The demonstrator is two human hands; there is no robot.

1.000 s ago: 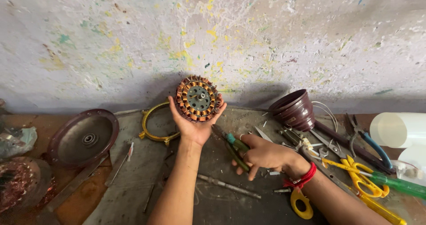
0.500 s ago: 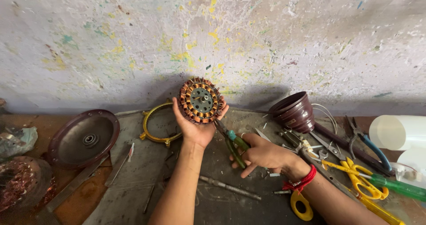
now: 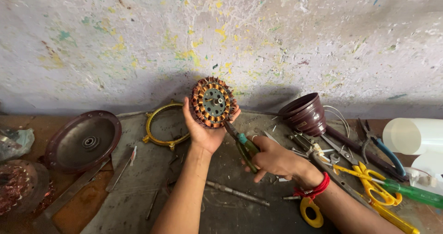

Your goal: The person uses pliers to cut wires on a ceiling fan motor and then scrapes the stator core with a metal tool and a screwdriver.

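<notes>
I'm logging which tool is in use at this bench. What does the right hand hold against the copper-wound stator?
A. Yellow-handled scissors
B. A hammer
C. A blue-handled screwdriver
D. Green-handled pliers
D: the right hand grips green-handled pliers whose tip meets the lower edge of the copper-wound stator held up in the left hand; the yellow-handled scissors lie untouched on the bench.

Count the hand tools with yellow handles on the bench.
1 sure: yellow-handled scissors at right, beyond the right hand, which holds green-handled pliers. A yellow loop under that forearm and a yellow handle at the lower right edge may belong to other, partly hidden tools.
</notes>
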